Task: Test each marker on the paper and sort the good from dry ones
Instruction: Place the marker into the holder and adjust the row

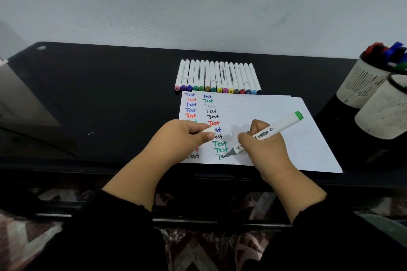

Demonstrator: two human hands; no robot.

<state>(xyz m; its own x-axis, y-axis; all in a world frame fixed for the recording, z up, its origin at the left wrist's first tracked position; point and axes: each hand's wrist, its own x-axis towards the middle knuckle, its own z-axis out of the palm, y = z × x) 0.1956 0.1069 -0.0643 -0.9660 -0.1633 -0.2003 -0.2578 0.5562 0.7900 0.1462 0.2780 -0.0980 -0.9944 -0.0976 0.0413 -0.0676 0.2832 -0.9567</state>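
Note:
A white sheet of paper (264,108) lies on the black desk, with two columns of the word "Test" in blue, red, green, black and grey. My right hand (262,147) grips a white marker (277,128) with a green end cap, and its tip touches the paper at a half-written green word near the bottom edge. My left hand (187,136) rests on the left part of the sheet and pinches a small white cap (208,130). Several white markers with coloured caps (218,77) lie side by side in a row just beyond the paper.
Two white mesh pen cups (361,86) stand at the right of the desk (110,94), the far one holding several red, blue and black markers. A grey wall rises behind the desk. A patterned floor shows below the desk's front edge.

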